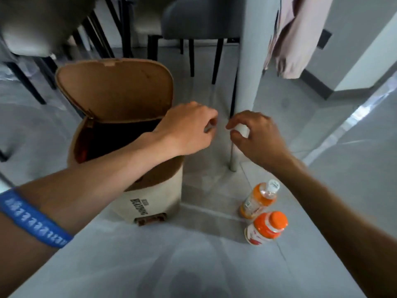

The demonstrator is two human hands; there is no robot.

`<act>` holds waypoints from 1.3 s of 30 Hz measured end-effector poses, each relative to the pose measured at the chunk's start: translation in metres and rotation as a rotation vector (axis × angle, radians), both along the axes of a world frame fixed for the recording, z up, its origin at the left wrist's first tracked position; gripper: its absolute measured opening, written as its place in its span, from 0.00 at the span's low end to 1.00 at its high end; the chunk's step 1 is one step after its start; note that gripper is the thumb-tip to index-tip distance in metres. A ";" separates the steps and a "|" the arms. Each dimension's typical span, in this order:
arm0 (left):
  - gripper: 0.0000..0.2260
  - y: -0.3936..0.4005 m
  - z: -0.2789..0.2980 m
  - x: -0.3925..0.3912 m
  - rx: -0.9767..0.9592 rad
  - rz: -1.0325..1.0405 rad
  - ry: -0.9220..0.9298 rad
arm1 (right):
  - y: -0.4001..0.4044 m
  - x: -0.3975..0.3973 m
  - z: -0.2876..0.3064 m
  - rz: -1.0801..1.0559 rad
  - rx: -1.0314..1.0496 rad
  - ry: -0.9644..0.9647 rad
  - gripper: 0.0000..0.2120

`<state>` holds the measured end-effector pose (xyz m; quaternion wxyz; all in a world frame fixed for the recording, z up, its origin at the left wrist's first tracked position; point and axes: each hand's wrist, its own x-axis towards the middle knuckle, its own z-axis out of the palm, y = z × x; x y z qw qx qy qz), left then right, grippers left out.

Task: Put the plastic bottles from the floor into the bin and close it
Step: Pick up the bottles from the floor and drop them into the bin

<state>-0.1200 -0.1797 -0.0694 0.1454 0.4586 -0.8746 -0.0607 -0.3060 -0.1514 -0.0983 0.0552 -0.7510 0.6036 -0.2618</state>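
Note:
A beige pedal bin (150,196) stands on the floor with its brown lid (116,89) swung up and open. Something reddish lies inside at the left. My left hand (187,130) hovers over the bin's right rim with fingers curled on a small pale object that I cannot identify. Just right of it, my right hand (255,136) pinches a small white round object (242,129). Two plastic bottles rest on the floor at the lower right: a white-capped one with orange liquid (258,200) and an orange-capped one (266,229).
A pale table leg (249,72) with a thin metal post (233,160) rises just behind my hands. Dark-legged chairs (193,22) stand behind the bin. A pink cloth (296,39) hangs at the upper right. A blue wristband (32,218) circles my left forearm.

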 end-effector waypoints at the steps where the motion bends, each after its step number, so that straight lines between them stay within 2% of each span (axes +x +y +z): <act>1: 0.06 0.007 -0.008 -0.022 0.014 -0.061 0.000 | 0.015 -0.021 -0.008 -0.079 0.058 -0.012 0.09; 4: 0.13 0.036 -0.047 -0.087 0.187 -0.189 -0.064 | 0.060 -0.069 -0.044 -0.248 0.198 0.033 0.13; 8: 0.27 0.084 -0.115 -0.142 0.441 -0.258 -0.190 | 0.078 -0.097 -0.089 -0.214 0.510 0.140 0.24; 10: 0.26 0.099 -0.139 -0.147 0.537 -0.185 -0.124 | 0.074 -0.102 -0.101 -0.187 0.572 0.117 0.21; 12: 0.22 0.109 -0.155 -0.146 0.571 -0.083 0.018 | 0.071 -0.105 -0.107 -0.177 0.550 0.072 0.19; 15: 0.20 0.114 -0.163 -0.143 0.506 0.010 0.156 | 0.067 -0.106 -0.108 -0.156 0.519 0.060 0.19; 17: 0.18 0.111 -0.163 -0.143 0.452 0.003 0.168 | 0.066 -0.110 -0.109 -0.156 0.489 0.060 0.16; 20: 0.17 0.102 -0.147 -0.134 0.421 -0.042 0.105 | 0.060 -0.107 -0.099 -0.163 0.383 0.014 0.14; 23: 0.20 0.087 -0.096 -0.112 0.396 -0.090 0.079 | 0.050 -0.084 -0.066 -0.175 0.206 -0.172 0.13; 27: 0.18 0.063 0.013 -0.056 0.355 -0.105 0.218 | 0.032 -0.038 0.003 -0.141 -0.066 -0.460 0.12; 32: 0.19 0.041 0.118 0.057 0.100 0.105 0.465 | 0.015 0.026 0.069 -0.021 -0.325 -0.718 0.08; 35: 0.21 0.029 0.129 0.113 0.017 0.230 0.445 | 0.007 0.067 0.075 0.104 -0.321 -0.758 0.09; 39: 0.21 0.018 0.084 0.158 0.247 0.301 0.185 | -0.011 0.114 0.056 0.230 -0.117 -0.685 0.11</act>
